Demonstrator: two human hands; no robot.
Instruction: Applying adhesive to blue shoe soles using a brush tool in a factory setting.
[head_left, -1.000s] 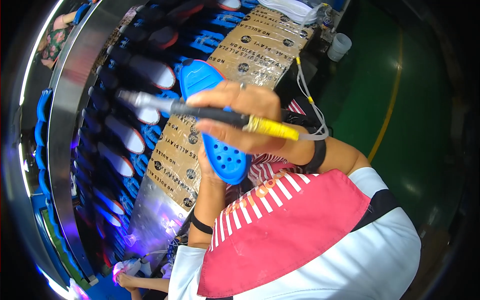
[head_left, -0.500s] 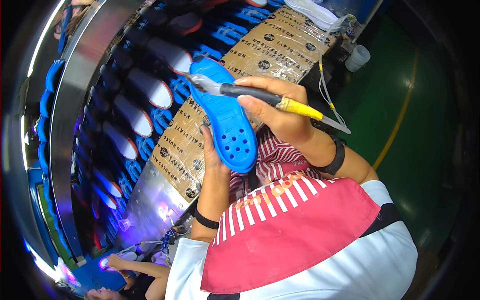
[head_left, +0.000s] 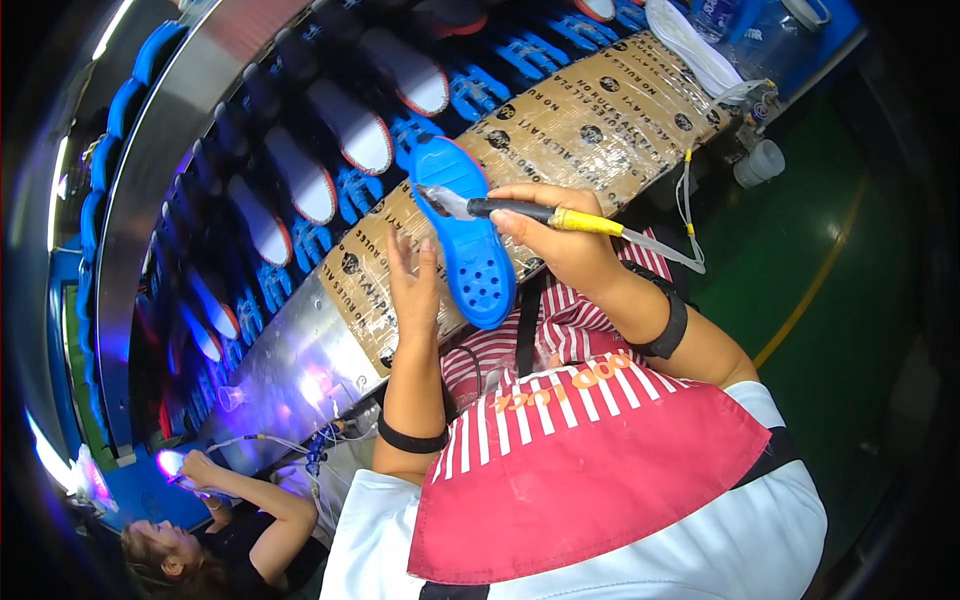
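A work ledge [head_left: 560, 150] wrapped in brown printed cardboard under clear tape is running diagonally from the near left to the far right, just in front of the person; a folded white cloth [head_left: 690, 55] is lying on its far right end; past that end a clear plastic jug [head_left: 765, 30] is standing; beyond the ledge a dark conveyor [head_left: 300, 150] is carrying white shoe soles [head_left: 350, 125] with reddish rims, lying in a row, with blue holders [head_left: 480, 90] sitting between them and the ledge; a shiny metal panel [head_left: 290, 370] is continuing the ledge toward the near left.
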